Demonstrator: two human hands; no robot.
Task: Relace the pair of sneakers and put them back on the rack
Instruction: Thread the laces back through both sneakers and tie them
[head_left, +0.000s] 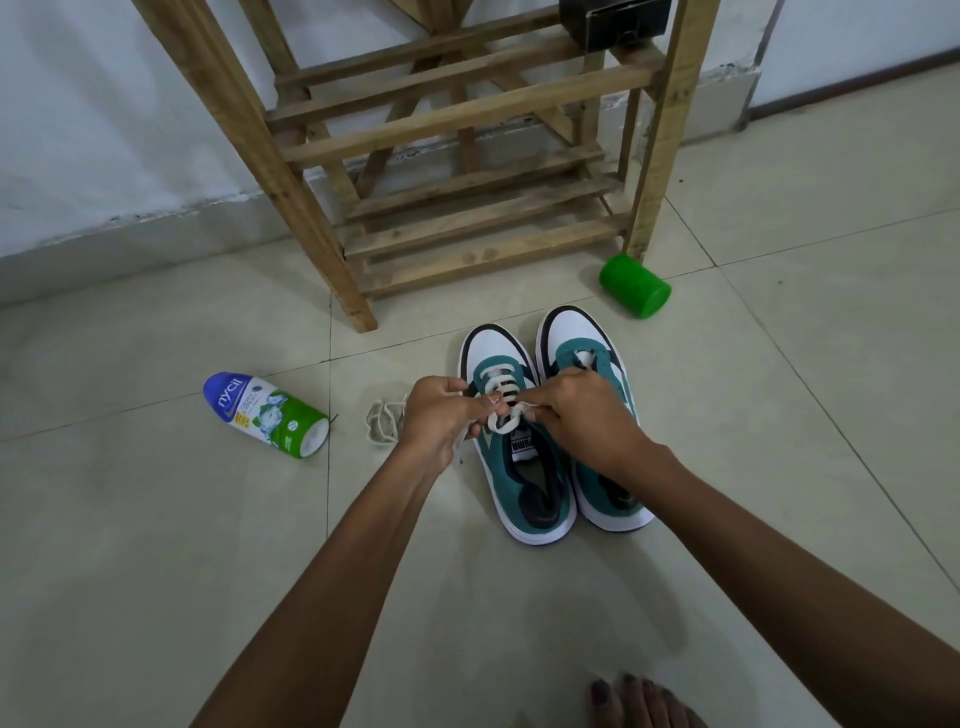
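teal-and-white sneakers (550, 431), cream lace (501, 387), green cup (635, 286)

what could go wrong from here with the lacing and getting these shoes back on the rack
1. Both hands, left hand and right hand, work one lace on the left sneaker; uneven pulling may leave the ends unequal.
2. The right sneaker looks unlaced, and the spare lace lies loose beside the left hand, easy to snag or tangle.
3. The green cup lies by the rack leg and the bottle on the floor; either could get knocked.
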